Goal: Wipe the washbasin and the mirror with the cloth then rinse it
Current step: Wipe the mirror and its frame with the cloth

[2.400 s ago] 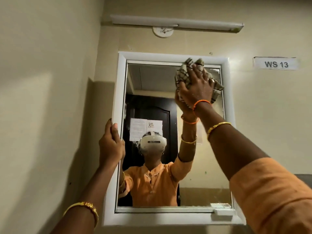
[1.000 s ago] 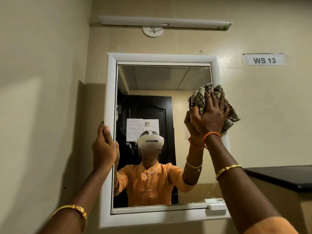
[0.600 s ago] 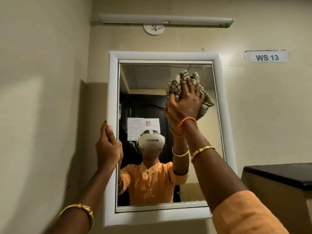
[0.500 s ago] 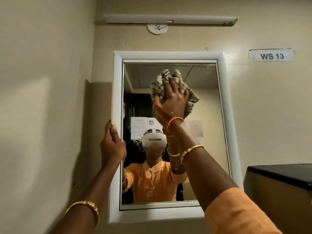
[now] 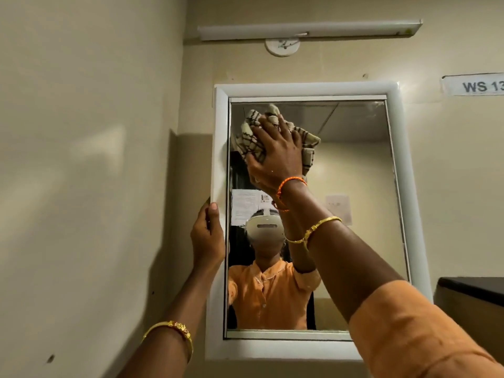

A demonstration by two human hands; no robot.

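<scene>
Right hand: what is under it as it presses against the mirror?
A checked cloth lies bunched under the right hand, pressed on the mirror glass near its top left corner. The glass beneath the cloth is covered.

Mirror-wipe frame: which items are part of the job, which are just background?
In the job:
checked cloth, pressed on the glass by the right hand
mirror
left hand, gripping the mirror's left frame edge

Background:
tube light
WS 13 label
dark countertop
</scene>
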